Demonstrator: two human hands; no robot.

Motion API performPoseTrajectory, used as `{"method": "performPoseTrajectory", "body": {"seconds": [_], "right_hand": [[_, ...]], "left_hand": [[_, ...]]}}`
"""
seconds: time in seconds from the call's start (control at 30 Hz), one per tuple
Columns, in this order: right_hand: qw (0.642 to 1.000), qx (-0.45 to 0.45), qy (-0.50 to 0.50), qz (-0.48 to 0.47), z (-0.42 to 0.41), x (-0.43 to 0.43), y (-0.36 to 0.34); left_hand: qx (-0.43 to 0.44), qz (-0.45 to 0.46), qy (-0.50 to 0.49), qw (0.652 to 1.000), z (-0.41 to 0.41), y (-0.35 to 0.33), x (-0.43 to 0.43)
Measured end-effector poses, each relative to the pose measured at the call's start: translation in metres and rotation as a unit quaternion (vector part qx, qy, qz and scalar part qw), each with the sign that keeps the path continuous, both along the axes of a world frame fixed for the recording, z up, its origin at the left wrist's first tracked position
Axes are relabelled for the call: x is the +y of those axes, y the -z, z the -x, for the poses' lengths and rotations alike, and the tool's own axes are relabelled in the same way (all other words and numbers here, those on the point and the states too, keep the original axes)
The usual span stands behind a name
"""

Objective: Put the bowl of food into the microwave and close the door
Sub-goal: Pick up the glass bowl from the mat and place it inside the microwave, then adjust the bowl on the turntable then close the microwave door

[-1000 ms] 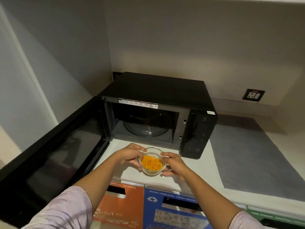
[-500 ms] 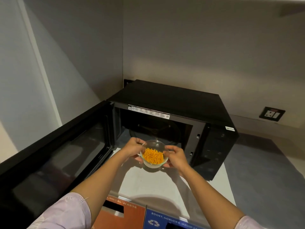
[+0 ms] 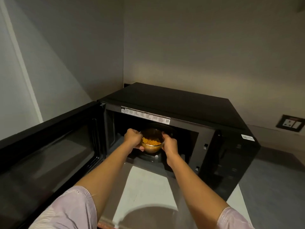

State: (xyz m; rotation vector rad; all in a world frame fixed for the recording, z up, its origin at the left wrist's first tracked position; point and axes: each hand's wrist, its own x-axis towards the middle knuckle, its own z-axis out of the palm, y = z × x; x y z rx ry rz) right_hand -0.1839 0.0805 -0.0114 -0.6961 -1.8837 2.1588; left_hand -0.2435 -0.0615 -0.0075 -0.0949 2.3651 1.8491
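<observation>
A small clear glass bowl (image 3: 151,142) holding orange food sits between both my hands, inside the mouth of the black microwave (image 3: 181,104). My left hand (image 3: 133,139) grips the bowl's left rim and my right hand (image 3: 170,144) grips its right side. The bowl hangs just above the glass turntable (image 3: 149,157), whose far part is hidden in the dark cavity. The microwave door (image 3: 49,149) stands wide open, swung out to the left.
The microwave stands in a corner on a white counter (image 3: 145,187) with walls to the left and behind. A wall socket (image 3: 290,123) is at the right. A grey mat (image 3: 272,187) lies on the counter right of the microwave.
Both hands have carried the bowl up from the counter and forward into the microwave opening. My view has moved closer to the microwave.
</observation>
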Motion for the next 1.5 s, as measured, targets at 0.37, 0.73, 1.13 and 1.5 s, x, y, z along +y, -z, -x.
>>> {"method": "performPoseTrajectory", "body": {"seconds": [0.37,0.73,1.13,1.5], "right_hand": [[0.998,0.021,-0.04,0.032,0.034,0.015,0.006],[0.997,0.038,-0.065,-0.009,0.053,0.031,0.017],[0.996,0.047,-0.064,-0.048,0.043,0.026,0.015],[0.968,0.134,-0.068,-0.202,-0.022,-0.027,0.006]], "left_hand": [[-0.014,-0.04,-0.019,0.999,0.037,0.01,0.028],[0.022,-0.03,-0.052,0.998,0.053,0.029,0.043],[0.009,0.041,-0.039,0.998,0.037,0.032,0.04],[0.162,0.218,0.041,0.961,-0.05,0.017,-0.001]]}}
